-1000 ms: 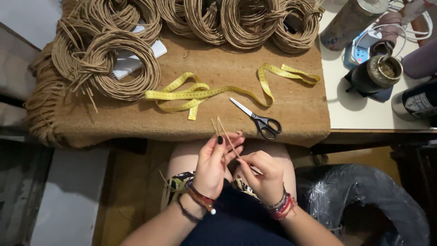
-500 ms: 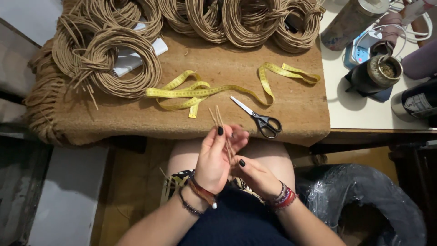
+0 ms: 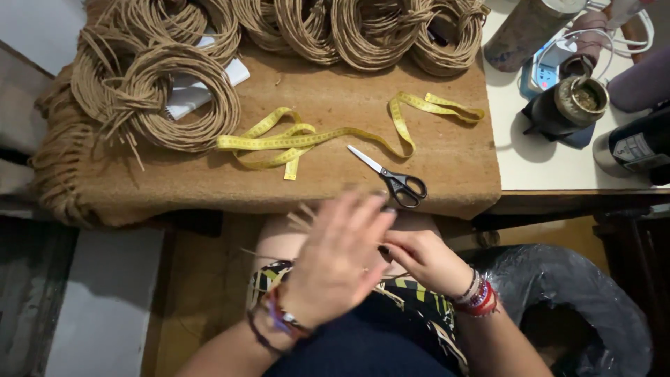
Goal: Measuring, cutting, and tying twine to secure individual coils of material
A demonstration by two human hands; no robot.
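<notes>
Brown cord lies wound in about seven coils point(image 3: 174, 98) along the far side of a burlap-covered table point(image 3: 453, 160), with one yellow tape measure point(image 3: 314, 136) and one pair of scissors point(image 3: 394, 180) near its front edge. Over the lap, the left hand point(image 3: 338, 262) is blurred, fingers spread flat. It overlaps the right hand point(image 3: 426, 258), which is curled around thin straw-coloured sticks point(image 3: 301, 216) poking out leftward; its grip is hidden.
</notes>
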